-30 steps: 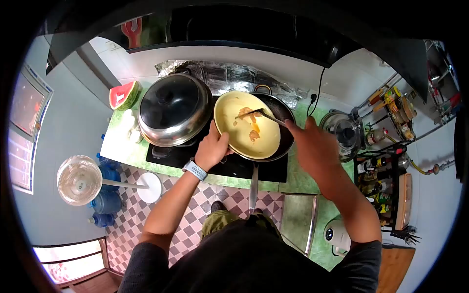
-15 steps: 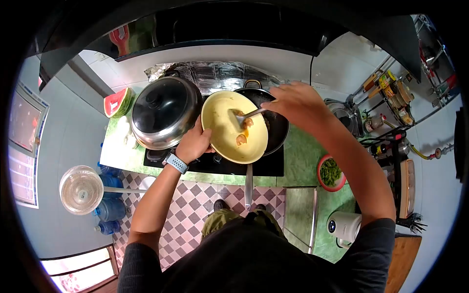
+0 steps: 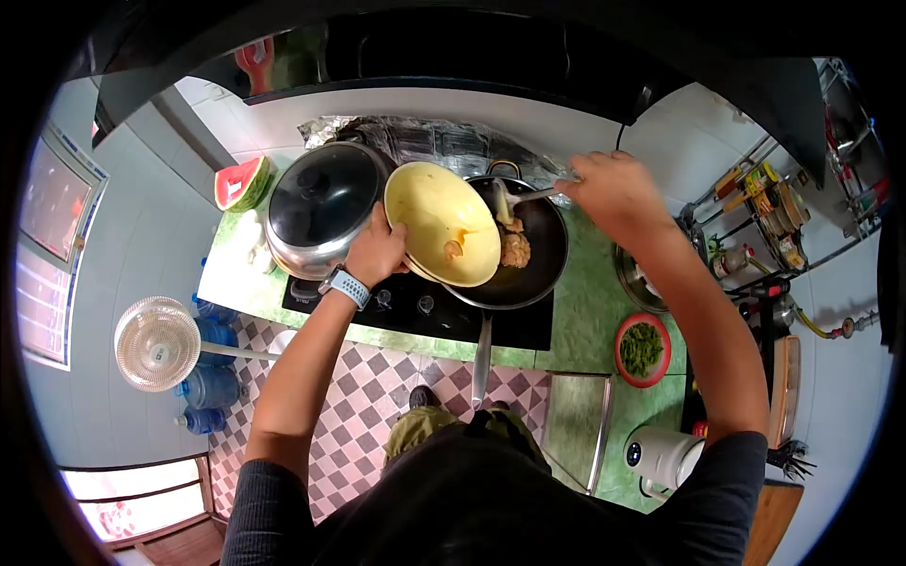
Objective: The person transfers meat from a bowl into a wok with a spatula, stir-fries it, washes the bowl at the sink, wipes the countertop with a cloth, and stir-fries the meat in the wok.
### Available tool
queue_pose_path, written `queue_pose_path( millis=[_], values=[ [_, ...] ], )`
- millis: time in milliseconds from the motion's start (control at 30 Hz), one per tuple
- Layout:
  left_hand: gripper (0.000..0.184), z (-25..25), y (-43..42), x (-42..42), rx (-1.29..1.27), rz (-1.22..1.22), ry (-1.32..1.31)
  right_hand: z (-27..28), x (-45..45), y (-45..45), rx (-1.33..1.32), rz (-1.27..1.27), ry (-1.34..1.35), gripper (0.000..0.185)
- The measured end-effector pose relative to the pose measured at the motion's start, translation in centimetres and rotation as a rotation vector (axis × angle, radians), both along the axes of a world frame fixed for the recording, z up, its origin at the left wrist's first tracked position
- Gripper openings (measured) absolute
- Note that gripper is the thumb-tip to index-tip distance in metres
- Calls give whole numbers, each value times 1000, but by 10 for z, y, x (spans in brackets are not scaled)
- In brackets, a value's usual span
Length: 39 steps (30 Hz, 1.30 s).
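My left hand (image 3: 376, 251) grips the rim of a yellow bowl (image 3: 429, 212), tilted toward the black wok (image 3: 545, 250). A small piece of raw meat (image 3: 454, 250) and some orange-yellow liquid cling inside the bowl. Closed around the handle of a metal spatula (image 3: 503, 200), my right hand (image 3: 613, 193) is above the wok's right side. The spatula's head is over the wok, close to the bowl's rim. A clump of meat (image 3: 515, 249) lies in the wok, whose long handle (image 3: 482, 363) points toward my body.
A lidded steel pot (image 3: 321, 203) stands left of the bowl on the black cooktop (image 3: 406, 313). Cut watermelon (image 3: 242, 183) sits at the back left. A red-rimmed bowl of chopped greens (image 3: 643, 351) and a white appliance (image 3: 663, 457) stand on the right.
The bowl has tipped further toward the wok. Meat that was in it now lies in the wok. My right hand has moved the spatula out of the bowl to the right.
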<state>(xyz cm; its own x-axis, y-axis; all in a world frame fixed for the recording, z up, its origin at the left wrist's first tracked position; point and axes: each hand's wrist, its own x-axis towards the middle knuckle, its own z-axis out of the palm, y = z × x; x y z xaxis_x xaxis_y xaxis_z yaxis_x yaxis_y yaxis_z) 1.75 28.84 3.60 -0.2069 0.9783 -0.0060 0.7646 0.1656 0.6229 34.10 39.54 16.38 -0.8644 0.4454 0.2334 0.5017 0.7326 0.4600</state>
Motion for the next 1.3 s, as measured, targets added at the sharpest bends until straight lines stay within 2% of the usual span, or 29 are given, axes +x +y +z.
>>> queue_pose_path(
  millis=[33, 100, 167, 200, 267, 433, 567, 767, 800, 867, 933, 967, 1033, 1067, 1200, 1300],
  values=[
    [59, 13, -2, 6, -60, 137, -109, 3, -1, -4, 1, 1, 1, 17],
    [62, -6, 7, -8, -53, 100, -39, 5, -5, -15, -98, 101, 193, 19],
    [65, -4, 9, -8, -47, 53, 33, -6, -18, -24, -150, 97, 197, 20],
    [68, 12, 5, -1, -50, 81, -61, -13, -23, -25, -203, 98, 198, 21],
    [72, 16, 4, 2, -53, 108, -151, -25, -29, -25, -167, 102, 193, 20],
    [75, 11, 0, -4, -83, 182, 27, -40, -13, -14, -66, 168, 200, 18],
    [75, 5, -5, -8, -106, 195, -28, -16, -2, -19, 28, 7, 58, 14],
    [73, -22, -22, -39, 6, 68, 191, -13, 14, -15, 11, -149, -21, 21],
    [70, -4, -34, -32, 7, 145, -147, -15, 19, -15, 11, -162, 50, 26],
    [61, -4, -50, -41, 19, 214, -412, -13, 27, -22, 14, -181, 121, 33],
    [54, -6, -66, -47, 21, 247, -629, -8, 35, -40, -306, -482, 132, 49],
    [51, -1, -80, -43, -1, 282, -818, -12, 38, -45, -304, -492, 130, 49],
    [45, 5, -103, -37, -1, 319, -908, -34, 43, -48, -439, -719, 91, 60],
    [43, -2, -113, -38, 20, 335, -967, -59, 54, -45, -408, -676, 152, 46],
    [43, -16, -150, -24, 108, 367, -1050, -114, 39, -40, -512, -741, 230, 41],
    [43, -12, -176, -17, 128, 391, -1128, -146, 6, -23, -608, -849, 81, 32]
  ],
)
